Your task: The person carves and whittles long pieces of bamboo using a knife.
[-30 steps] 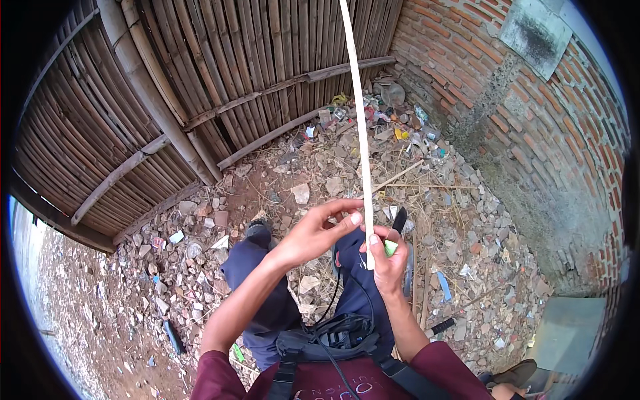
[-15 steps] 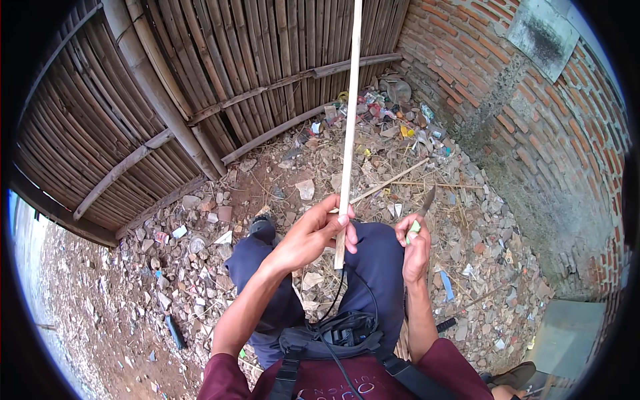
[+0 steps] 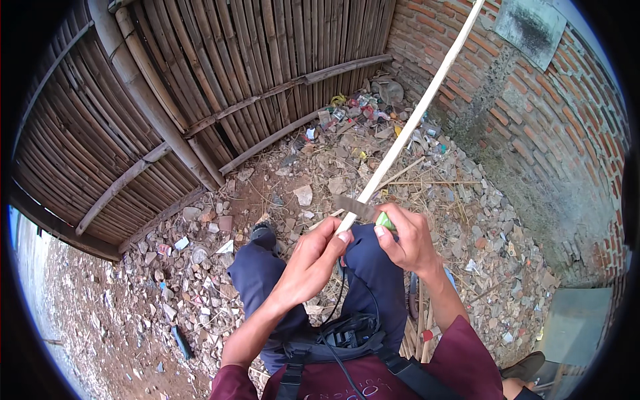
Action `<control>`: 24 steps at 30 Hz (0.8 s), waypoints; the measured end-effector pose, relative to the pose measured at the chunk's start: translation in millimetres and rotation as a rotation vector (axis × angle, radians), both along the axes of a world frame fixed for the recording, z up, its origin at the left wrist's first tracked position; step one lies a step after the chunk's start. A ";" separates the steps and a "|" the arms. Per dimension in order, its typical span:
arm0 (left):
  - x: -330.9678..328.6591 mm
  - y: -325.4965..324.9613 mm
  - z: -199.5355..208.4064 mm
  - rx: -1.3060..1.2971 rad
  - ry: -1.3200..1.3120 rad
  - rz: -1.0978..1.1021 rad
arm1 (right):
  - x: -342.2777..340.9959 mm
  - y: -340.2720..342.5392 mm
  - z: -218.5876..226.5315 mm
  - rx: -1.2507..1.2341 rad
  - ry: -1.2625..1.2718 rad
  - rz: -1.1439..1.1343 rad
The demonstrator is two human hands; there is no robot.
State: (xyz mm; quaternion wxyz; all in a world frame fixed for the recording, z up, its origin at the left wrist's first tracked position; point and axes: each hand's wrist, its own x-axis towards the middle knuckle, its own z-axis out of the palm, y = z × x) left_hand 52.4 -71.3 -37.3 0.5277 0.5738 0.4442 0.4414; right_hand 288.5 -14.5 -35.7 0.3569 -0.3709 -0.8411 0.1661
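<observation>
My left hand (image 3: 310, 262) is closed around the lower end of a long, pale wooden strip (image 3: 408, 129). The strip slants up and away to the right, past the top of the view. In my right hand (image 3: 412, 241) is a knife (image 3: 355, 207) with a green handle, fingers wrapped round it. Its dark blade lies across the strip just beyond my left fingers and looks to be touching the wood. Part of the handle is hidden in my palm.
Rubble and litter cover the ground (image 3: 200, 267). A slatted bamboo wall (image 3: 267, 60) rises at the left and back, a brick wall (image 3: 527, 140) at the right. Cut sticks (image 3: 417, 330) lie by my right leg. At the lower right is another person's foot (image 3: 523, 365).
My right hand has come up and left, bringing the knife from beside my knee onto the strip. The strip's far end has swung to the right; my left hand still grips its lower end.
</observation>
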 end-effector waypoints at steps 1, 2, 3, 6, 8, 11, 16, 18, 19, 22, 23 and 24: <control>0.5 -1.6 3.4 0.002 0.001 -0.009 | -1.9 -1.7 2.3 0.050 -0.013 0.020; 0.3 -3.5 8.1 -0.005 0.032 -0.006 | -2.5 -4.0 6.9 0.060 -0.033 0.022; -0.1 -5.9 10.8 -0.014 0.065 0.001 | -3.1 -6.5 9.1 0.060 -0.030 0.018; 1.6 -6.0 -3.8 0.045 0.039 -0.004 | -4.9 -13.2 9.9 0.094 -0.076 0.032; 2.9 -5.7 -3.6 0.050 0.082 0.018 | -6.1 -17.0 8.3 0.098 -0.140 0.050; 2.5 -6.8 -4.8 0.105 0.154 0.081 | -8.2 -18.9 10.6 0.071 -0.151 0.052; 9.1 -6.4 -6.8 0.216 0.145 0.167 | -10.4 -21.1 3.6 0.075 -0.163 0.002; 9.5 -7.6 -1.4 0.204 0.186 0.146 | -12.4 -22.5 3.6 0.069 -0.144 0.000; 9.4 -8.1 -2.2 0.203 0.187 0.147 | -16.7 -24.0 4.4 0.072 -0.138 -0.049; 10.7 -9.0 -2.5 0.171 0.227 0.139 | -28.5 -24.5 1.3 0.068 -0.104 -0.153; 12.4 -9.5 -0.1 0.157 0.202 0.133 | -31.5 -23.7 -1.2 0.062 -0.075 -0.205; 13.9 -9.7 2.8 0.144 0.177 0.125 | -32.9 -22.7 -1.9 0.064 -0.073 -0.209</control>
